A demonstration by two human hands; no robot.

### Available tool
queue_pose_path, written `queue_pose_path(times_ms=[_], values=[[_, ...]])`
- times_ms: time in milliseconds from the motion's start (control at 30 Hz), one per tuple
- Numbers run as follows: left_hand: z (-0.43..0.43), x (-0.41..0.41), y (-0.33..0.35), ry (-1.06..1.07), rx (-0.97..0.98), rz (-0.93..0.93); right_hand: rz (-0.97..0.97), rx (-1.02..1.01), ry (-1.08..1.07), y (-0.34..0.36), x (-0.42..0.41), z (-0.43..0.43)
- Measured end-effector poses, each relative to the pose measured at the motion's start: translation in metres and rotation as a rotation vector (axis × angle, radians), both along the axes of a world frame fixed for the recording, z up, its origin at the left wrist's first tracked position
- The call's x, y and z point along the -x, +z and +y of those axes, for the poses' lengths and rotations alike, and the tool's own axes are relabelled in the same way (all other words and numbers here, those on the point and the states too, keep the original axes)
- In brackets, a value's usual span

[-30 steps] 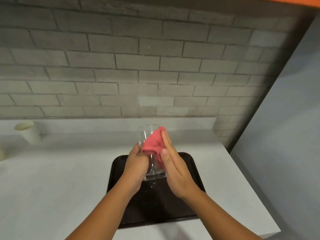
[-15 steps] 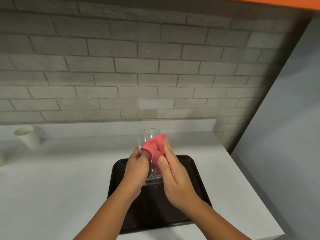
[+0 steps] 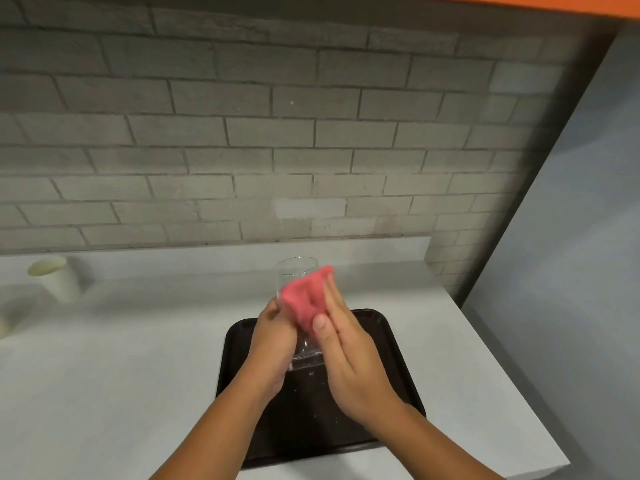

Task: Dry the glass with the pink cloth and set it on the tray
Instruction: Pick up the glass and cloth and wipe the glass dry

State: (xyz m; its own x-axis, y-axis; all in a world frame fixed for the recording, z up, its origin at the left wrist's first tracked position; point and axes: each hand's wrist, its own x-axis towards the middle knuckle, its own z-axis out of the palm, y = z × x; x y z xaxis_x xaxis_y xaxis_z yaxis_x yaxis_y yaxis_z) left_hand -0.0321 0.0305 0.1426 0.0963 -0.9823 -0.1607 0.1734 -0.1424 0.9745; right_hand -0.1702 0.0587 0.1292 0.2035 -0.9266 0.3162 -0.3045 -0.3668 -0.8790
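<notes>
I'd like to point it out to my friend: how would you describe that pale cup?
Follow the grey brick wall down to the white counter. At its far left stands a pale paper cup, alone, well away from the dark tray and hands.

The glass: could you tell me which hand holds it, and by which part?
The left hand grips the glass by its lower body; the right hand presses the pink cloth against its side.
</notes>
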Motion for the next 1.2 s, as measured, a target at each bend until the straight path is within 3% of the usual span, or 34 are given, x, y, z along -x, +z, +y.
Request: queue_pose_path(times_ms=[100, 200, 400, 567, 700, 933, 1033, 1200], values=[[-0.001, -0.001, -0.004, 0.012, 0.002, -0.072, -0.015, 0.018, 0.043, -0.002, 0.003, 0.005], [0.004, 0.001, 0.0, -0.001, -0.042, 0.019, -0.175, -0.136, -0.005, 0.0, 0.005, 0.009], [0.005, -0.001, -0.001, 0.042, -0.118, 0.22, -0.109, -0.047, -0.064, -0.013, -0.002, 0.039], [0.009, 0.008, 0.001, -0.067, -0.059, 0.141, -0.221, -0.133, -0.065, 0.009, 0.01, 0.003], [0.004, 0.004, 0.005, -0.002, -0.019, 0.14, -0.068, -0.002, -0.018, 0.009, 0.007, 0.017], [0.011, 0.012, 0.005, -0.123, -0.041, 0.176, -0.07, -0.066, -0.062, 0.05, 0.014, -0.023], [0.008, 0.006, 0.002, -0.101, -0.028, 0.122, 0.037, -0.006, -0.039, 0.034, 0.009, -0.009], [0.013, 0.008, -0.006, -0.128, -0.04, 0.08, 0.021, -0.034, -0.072, 0.044, 0.015, -0.026]])
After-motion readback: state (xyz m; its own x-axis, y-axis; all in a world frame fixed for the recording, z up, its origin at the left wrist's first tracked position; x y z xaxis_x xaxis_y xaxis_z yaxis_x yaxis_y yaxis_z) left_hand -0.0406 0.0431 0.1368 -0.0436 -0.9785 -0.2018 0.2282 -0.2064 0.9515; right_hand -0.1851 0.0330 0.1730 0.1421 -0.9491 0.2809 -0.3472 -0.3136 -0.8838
